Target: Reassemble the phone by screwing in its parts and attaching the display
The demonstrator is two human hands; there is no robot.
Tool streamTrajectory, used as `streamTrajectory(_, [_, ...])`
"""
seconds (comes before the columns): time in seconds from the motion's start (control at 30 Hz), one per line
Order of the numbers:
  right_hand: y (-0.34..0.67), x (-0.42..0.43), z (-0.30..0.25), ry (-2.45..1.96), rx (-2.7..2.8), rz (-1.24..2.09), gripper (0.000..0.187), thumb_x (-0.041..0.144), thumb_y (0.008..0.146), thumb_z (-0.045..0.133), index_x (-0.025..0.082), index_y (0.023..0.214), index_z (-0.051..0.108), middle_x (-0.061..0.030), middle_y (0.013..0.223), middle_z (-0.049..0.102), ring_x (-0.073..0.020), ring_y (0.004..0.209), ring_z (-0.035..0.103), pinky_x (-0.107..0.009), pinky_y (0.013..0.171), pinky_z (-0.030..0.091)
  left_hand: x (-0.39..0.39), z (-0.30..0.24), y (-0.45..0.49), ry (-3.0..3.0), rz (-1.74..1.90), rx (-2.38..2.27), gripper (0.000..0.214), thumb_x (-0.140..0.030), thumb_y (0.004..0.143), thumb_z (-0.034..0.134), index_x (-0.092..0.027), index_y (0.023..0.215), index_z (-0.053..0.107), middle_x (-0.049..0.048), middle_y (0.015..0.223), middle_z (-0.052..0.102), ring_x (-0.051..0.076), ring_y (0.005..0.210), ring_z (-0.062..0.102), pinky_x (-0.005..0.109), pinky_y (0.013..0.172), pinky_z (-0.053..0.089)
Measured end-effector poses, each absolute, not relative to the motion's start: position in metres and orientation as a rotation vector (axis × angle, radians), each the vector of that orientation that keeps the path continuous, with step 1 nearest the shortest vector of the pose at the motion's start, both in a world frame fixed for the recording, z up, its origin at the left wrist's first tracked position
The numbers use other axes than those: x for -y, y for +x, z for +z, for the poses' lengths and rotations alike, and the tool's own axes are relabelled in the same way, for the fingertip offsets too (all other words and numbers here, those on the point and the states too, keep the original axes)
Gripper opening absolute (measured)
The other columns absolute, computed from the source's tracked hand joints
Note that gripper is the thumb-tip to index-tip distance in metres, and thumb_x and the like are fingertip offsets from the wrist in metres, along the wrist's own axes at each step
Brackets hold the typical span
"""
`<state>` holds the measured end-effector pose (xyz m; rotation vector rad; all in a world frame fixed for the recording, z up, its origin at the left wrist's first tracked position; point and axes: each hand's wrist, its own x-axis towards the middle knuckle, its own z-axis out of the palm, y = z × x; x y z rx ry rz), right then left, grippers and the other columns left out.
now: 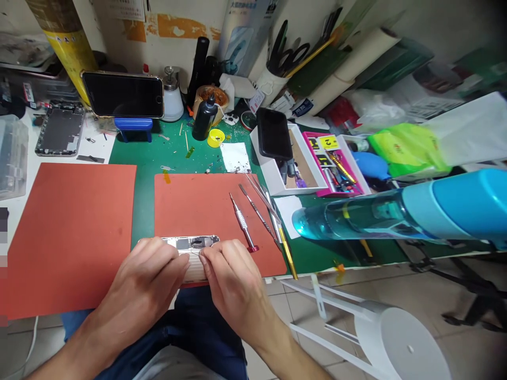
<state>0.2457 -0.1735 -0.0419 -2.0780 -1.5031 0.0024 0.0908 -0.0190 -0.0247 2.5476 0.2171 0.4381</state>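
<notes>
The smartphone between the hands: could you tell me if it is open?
Open: the smartphone shows bare internal parts within its metal frame.

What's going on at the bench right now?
A person is working with both bare hands on an opened smartphone, its internals showing, on an orange silicone mat. The left hand and right hand meet over its lower part, their fingers on it and hiding much of it. A red-ended metal pick lies on the mat beside them. A bare phone housing sits farther left on the bench.
</notes>
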Motion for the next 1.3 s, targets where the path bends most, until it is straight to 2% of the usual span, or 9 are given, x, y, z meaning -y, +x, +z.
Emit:
streamTrajectory(0.2, [0.234, 0.177, -0.031, -1.879, 1.204, 0.145, 0.017, 0.009, 0.108, 0.059, 0.023, 0.105, 0.068, -0.0026, 0.092, 0.066, -0.0165, 0.082, 0.066, -0.028, 0.072, 0.057, 0.039, -0.016, 0.083, 2.203, 0.574, -0.529, 0.015, -0.017, 0.108, 0.063, -0.028, 0.113, 0.073, -0.0025, 0.095, 0.070, 0.011, 0.079, 0.065, 0.024, 0.067, 0.051])
streamTrajectory(0.3, [0.223, 0.176, -0.027, -1.798, 1.067, 0.135, 0.017, 0.009, 0.107, 0.060, 0.024, 0.103, 0.069, -0.0019, 0.090, 0.066, -0.0153, 0.079, 0.068, -0.025, 0.068, 0.059, 0.051, -0.014, 0.093, 2.005, 0.585, -0.582, 0.013, -0.022, 0.106, 0.067, -0.030, 0.110, 0.077, -0.0042, 0.101, 0.079, 0.011, 0.081, 0.073, 0.020, 0.068, 0.057])
streamTrajectory(0.43, [0.214, 0.177, -0.027, -1.770, 1.042, 0.043, 0.019, 0.008, 0.106, 0.060, 0.023, 0.106, 0.070, -0.0022, 0.089, 0.066, -0.0154, 0.077, 0.069, -0.025, 0.065, 0.059, 0.059, -0.016, 0.104, 1.856, 0.548, -0.638, 0.014, -0.026, 0.105, 0.067, -0.028, 0.095, 0.076, -0.0085, 0.077, 0.076, 0.008, 0.059, 0.067, 0.017, 0.053, 0.053])
streamTrajectory(0.5, [0.213, 0.178, -0.029, -1.761, 1.066, 0.019, 0.021, 0.006, 0.105, 0.060, 0.023, 0.108, 0.071, -0.0027, 0.090, 0.067, -0.0159, 0.079, 0.070, -0.026, 0.067, 0.060, 0.060, -0.018, 0.105, 1.860, 0.549, -0.621, 0.014, -0.027, 0.106, 0.065, -0.028, 0.097, 0.075, -0.0095, 0.072, 0.073, 0.008, 0.058, 0.068, 0.016, 0.056, 0.055])
streamTrajectory(0.57, [0.215, 0.180, -0.030, -1.755, 1.106, -0.003, 0.024, 0.003, 0.104, 0.060, 0.023, 0.112, 0.072, -0.0032, 0.091, 0.068, -0.0161, 0.080, 0.070, -0.027, 0.069, 0.061, 0.059, -0.019, 0.104, 1.922, 0.581, -0.586, 0.011, -0.025, 0.107, 0.064, -0.027, 0.101, 0.074, -0.0095, 0.077, 0.076, 0.008, 0.063, 0.072, 0.015, 0.061, 0.056])
streamTrajectory(0.87, [0.223, 0.185, -0.034, -1.846, 1.236, -0.088, 0.025, 0.005, 0.105, 0.061, 0.020, 0.120, 0.074, -0.0069, 0.096, 0.072, -0.0195, 0.087, 0.070, -0.032, 0.076, 0.062, 0.050, -0.016, 0.113, 2.411, 0.826, -0.276, 0.018, -0.011, 0.111, 0.051, -0.021, 0.108, 0.066, -0.0013, 0.098, 0.082, 0.012, 0.088, 0.080, 0.020, 0.089, 0.061])
streamTrajectory(0.97, [0.226, 0.184, -0.037, -1.882, 1.212, -0.127, 0.019, 0.007, 0.103, 0.065, 0.020, 0.114, 0.074, -0.0057, 0.092, 0.071, -0.0194, 0.082, 0.069, -0.033, 0.074, 0.061, 0.046, -0.020, 0.111, 2.547, 0.789, -0.261, 0.020, -0.014, 0.113, 0.048, -0.021, 0.103, 0.064, 0.0001, 0.097, 0.079, 0.013, 0.083, 0.077, 0.023, 0.077, 0.059])
streamTrajectory(1.1, [0.232, 0.185, -0.040, -1.921, 1.205, -0.205, 0.018, 0.006, 0.101, 0.069, 0.022, 0.108, 0.073, -0.0037, 0.088, 0.071, -0.0185, 0.078, 0.067, -0.033, 0.072, 0.059, 0.043, -0.026, 0.104, 2.661, 0.510, -0.275, 0.018, -0.013, 0.111, 0.048, -0.022, 0.103, 0.060, 0.0011, 0.098, 0.073, 0.017, 0.078, 0.069, 0.030, 0.064, 0.050])
streamTrajectory(1.3, [0.239, 0.184, -0.043, -1.975, 1.245, -0.166, 0.015, 0.012, 0.105, 0.067, 0.023, 0.110, 0.074, -0.0044, 0.091, 0.072, -0.0188, 0.080, 0.067, -0.034, 0.073, 0.055, 0.045, -0.012, 0.108, 2.780, 0.271, -0.293, 0.032, 0.007, 0.091, 0.042, -0.024, 0.093, 0.048, -0.0013, 0.085, 0.057, 0.019, 0.068, 0.056, 0.033, 0.060, 0.040])
